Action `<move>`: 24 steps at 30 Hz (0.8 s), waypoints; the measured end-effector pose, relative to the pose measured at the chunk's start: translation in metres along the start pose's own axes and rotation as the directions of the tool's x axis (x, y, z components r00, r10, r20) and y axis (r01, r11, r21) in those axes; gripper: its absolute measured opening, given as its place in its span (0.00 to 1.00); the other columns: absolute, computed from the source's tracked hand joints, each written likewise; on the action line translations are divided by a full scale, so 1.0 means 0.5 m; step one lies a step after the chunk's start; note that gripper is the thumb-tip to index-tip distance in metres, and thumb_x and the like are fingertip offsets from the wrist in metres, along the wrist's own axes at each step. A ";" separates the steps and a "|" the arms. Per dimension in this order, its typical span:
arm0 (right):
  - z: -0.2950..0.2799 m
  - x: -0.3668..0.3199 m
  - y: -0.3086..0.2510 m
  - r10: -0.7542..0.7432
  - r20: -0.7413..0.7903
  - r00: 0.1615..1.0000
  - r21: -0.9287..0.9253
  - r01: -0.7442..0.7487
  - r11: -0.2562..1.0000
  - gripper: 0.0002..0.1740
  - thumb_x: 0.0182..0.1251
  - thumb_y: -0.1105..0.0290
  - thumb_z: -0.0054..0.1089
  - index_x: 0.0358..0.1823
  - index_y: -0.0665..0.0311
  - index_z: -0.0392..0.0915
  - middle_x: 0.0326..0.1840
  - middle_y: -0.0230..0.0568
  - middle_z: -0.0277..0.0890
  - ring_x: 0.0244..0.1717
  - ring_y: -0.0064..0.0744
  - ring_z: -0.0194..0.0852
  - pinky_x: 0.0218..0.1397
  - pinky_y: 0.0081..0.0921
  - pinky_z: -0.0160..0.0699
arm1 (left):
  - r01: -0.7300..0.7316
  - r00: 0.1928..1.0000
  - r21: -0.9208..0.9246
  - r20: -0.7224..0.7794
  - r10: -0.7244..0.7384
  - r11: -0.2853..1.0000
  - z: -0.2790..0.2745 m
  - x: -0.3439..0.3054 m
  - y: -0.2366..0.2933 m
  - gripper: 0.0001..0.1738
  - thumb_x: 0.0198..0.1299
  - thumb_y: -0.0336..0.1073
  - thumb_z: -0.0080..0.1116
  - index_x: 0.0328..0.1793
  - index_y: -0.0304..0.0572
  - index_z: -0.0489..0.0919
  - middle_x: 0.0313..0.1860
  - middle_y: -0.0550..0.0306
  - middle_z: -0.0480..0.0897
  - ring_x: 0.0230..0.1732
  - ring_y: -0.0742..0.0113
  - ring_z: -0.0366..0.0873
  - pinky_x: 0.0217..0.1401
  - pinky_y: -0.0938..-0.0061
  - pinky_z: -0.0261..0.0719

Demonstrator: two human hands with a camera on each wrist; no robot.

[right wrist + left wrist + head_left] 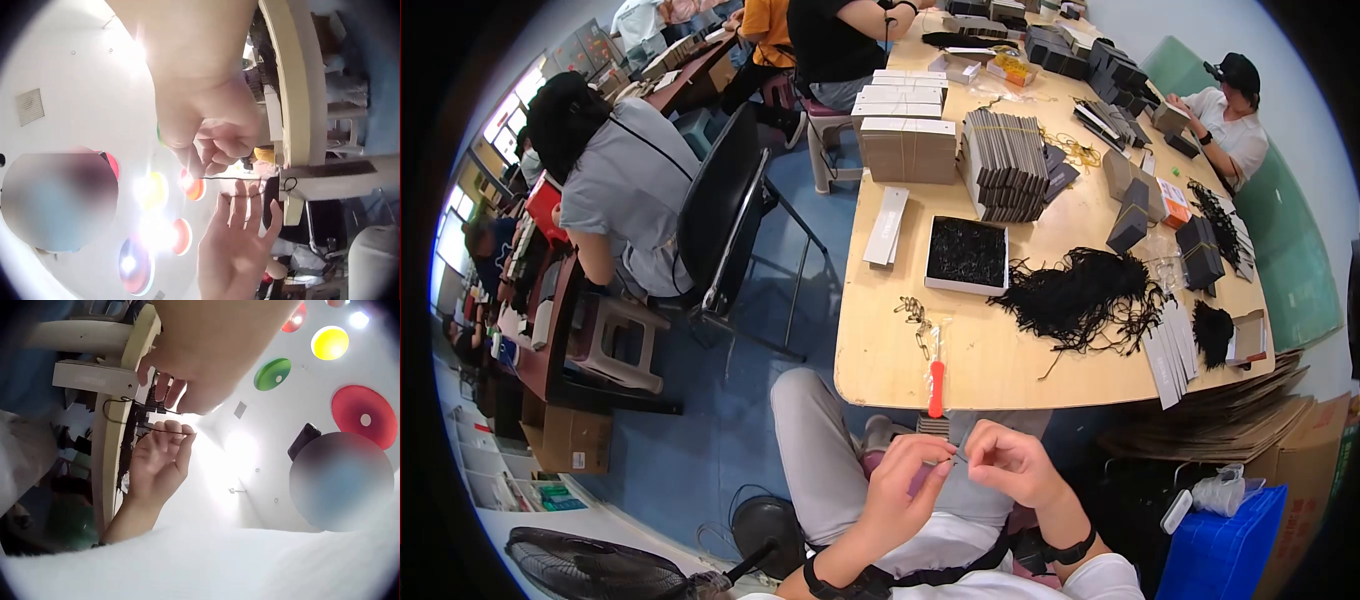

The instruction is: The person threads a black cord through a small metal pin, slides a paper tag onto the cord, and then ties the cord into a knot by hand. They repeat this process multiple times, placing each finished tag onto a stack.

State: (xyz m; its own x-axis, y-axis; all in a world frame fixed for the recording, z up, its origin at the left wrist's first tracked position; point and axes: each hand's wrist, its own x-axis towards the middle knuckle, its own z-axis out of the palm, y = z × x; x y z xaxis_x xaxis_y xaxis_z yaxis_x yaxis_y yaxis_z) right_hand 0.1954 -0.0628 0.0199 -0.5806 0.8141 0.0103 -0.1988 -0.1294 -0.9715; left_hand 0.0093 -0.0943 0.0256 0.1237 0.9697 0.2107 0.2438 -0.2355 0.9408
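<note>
We see a white top (935, 536), white sleeves (1108, 580) and grey trousers (815, 430). We also spot black straps (1072, 552) (one around each wrist).

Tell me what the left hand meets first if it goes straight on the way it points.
Beyond the black cord in its fingertips, likely the right hand: its bent fingers sit just ahead of the left hand in the head view. Depth is unclear, so it might slip past.

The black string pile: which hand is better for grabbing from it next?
Probably the right hand: in the head view it is nearer the black string pile than the left hand is. It pinches a dark cord, though, which it should release first.
</note>
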 end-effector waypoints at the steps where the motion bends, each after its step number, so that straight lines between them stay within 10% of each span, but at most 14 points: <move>1: 0.013 0.001 0.007 0.002 -0.051 0.999 0.068 0.001 0.998 0.03 0.64 0.76 0.60 0.36 0.66 0.74 0.38 0.30 0.67 0.37 0.18 0.65 0.38 0.15 0.64 | 0.003 1.000 0.000 0.002 -0.003 1.000 0.002 0.000 0.005 0.05 0.57 0.24 0.59 0.39 0.35 0.76 0.43 0.49 0.79 0.46 0.54 0.77 0.49 0.68 0.74; 16: 0.040 -0.006 0.034 -0.068 -0.175 0.982 0.304 0.120 0.945 0.08 0.61 0.81 0.61 0.39 0.67 0.71 0.38 0.35 0.67 0.41 0.22 0.66 0.46 0.19 0.68 | -0.054 0.999 -0.053 -0.008 0.054 0.997 0.015 -0.003 0.023 0.07 0.54 0.23 0.61 0.38 0.35 0.76 0.37 0.51 0.76 0.39 0.55 0.74 0.42 0.70 0.72; 24: 0.039 -0.010 0.009 -0.077 -0.140 0.987 0.079 0.089 0.993 0.11 0.56 0.80 0.67 0.38 0.65 0.73 0.36 0.32 0.72 0.33 0.18 0.70 0.35 0.16 0.69 | 0.054 0.979 -0.272 0.203 0.002 0.961 -0.002 -0.005 0.005 0.06 0.63 0.30 0.55 0.39 0.35 0.72 0.37 0.51 0.71 0.40 0.59 0.70 0.45 0.72 0.69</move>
State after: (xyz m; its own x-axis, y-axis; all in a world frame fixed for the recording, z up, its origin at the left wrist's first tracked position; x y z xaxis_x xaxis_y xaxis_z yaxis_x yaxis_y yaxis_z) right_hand 0.1819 -0.0784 0.0199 -0.4473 0.8928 0.0522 -0.3115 -0.1008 -0.9449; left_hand 0.0086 -0.0973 0.0279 0.3165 0.9360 0.1543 -0.0202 -0.1559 0.9876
